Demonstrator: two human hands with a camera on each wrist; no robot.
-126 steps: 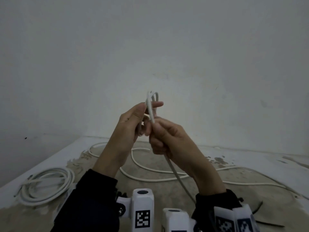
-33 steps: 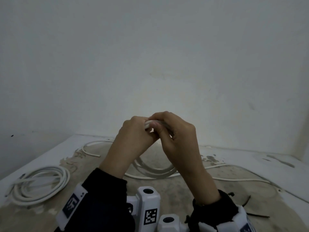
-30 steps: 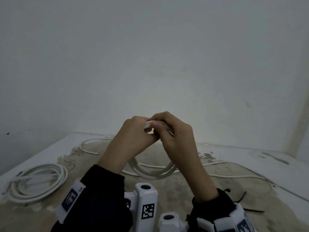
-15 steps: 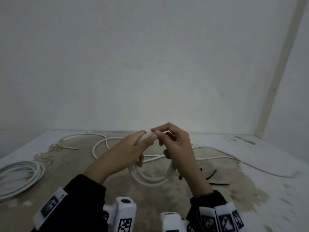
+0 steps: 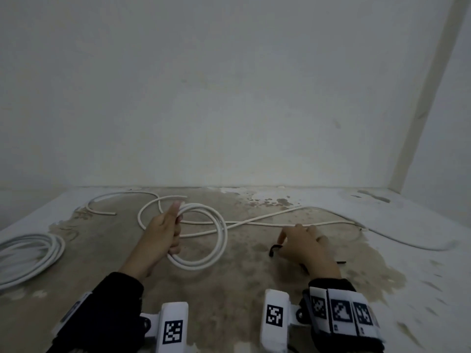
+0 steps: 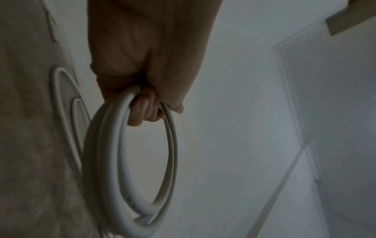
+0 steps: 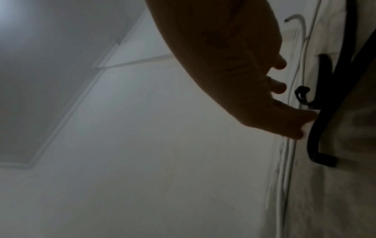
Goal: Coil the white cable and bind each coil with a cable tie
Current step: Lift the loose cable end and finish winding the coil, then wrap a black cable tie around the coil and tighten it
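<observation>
On the stained tabletop [image 5: 242, 284] we work with both hands low over the surface. Our left hand [image 5: 163, 235] grips a small coil [image 5: 204, 240] of the white cable [image 5: 267, 220], fingers [image 6: 144, 111] curled round two or three loops, which hang from the fist in the left wrist view. The rest of the cable trails loose across the table toward the right. Our right hand [image 5: 303, 244] reaches down with fingers spread and fairly straight, holding nothing; its fingertips [image 7: 305, 119] touch or nearly touch a black cable tie [image 5: 274, 249] lying just in front of it, and we cannot tell which. At the far left lies another coil [image 5: 30, 256] of white cable.
</observation>
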